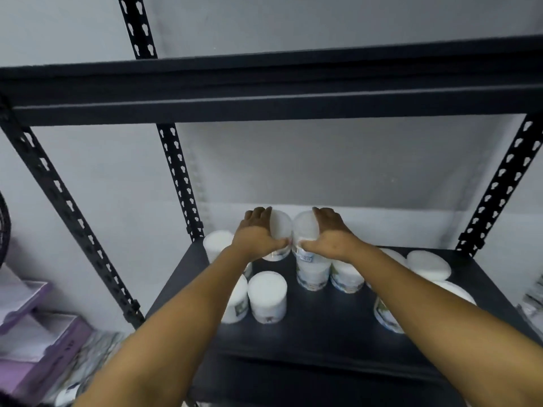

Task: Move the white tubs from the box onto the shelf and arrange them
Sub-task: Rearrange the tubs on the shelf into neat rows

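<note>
**A:** Count for me, what's on the dark metal shelf board [323, 327]?

**B:** I make it nine round white plastic tubs with printed labels. Two are in my hands. One front tub [266, 296] stands free at the left, with another [236, 301] touching it, half behind my left forearm. A back-left tub [216, 243] stands by the black perforated upright [179, 183]. Two tubs [312, 273] [346, 274] stand side by side under my right wrist. On the right there's a back-right tub [428, 265] and a nearer one [386, 314], both partly hidden by my right arm (more may sit behind it, I cannot tell).

**A:** And the hands?

**B:** My left hand [255, 233] wraps the left held tub [279, 230], fingers over the lid's far edge, thumb on the near side. My right hand [330, 233] grips the right held tub [305, 229] the same way. The two tubs touch, tipped so their lids face me, above the back middle of the board.

**A:** Any containers?

**B:** Lilac cardboard trays [32, 342] sit at lower left holding white sheets. The tubs' lids are on, so their contents are hidden.
</note>
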`<action>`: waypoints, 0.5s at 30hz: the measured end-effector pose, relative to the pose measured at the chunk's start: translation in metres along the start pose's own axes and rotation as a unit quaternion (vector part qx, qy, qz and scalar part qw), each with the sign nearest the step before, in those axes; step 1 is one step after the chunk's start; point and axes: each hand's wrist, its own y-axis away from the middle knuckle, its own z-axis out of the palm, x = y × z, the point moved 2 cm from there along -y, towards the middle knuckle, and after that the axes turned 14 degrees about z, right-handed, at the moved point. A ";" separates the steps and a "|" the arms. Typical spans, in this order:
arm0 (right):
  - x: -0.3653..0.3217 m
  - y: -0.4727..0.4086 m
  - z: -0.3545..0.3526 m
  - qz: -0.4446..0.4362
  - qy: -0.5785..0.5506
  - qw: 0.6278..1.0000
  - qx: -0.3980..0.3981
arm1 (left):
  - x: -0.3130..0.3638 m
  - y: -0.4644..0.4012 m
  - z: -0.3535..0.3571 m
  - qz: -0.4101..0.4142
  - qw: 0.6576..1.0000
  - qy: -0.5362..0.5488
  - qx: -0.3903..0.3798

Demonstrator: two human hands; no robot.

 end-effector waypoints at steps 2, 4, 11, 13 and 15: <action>0.016 0.019 -0.004 -0.005 -0.010 1.000 -0.011 | 0.019 0.012 0.006 0.002 1.000 0.011 0.011; 0.029 0.036 -0.007 -0.010 -0.015 1.000 -0.016 | 0.036 0.023 0.012 0.000 1.000 0.019 0.015; 0.068 0.067 -0.010 -0.013 -0.024 0.999 -0.033 | 0.075 0.044 0.038 -0.005 0.999 0.045 -0.018; 0.079 0.067 -0.006 0.007 -0.012 0.999 -0.052 | 0.079 0.044 0.045 -0.003 0.998 0.045 -0.031; 0.088 0.067 -0.001 0.020 -0.003 0.998 -0.064 | 0.081 0.044 0.052 0.007 0.998 0.047 -0.039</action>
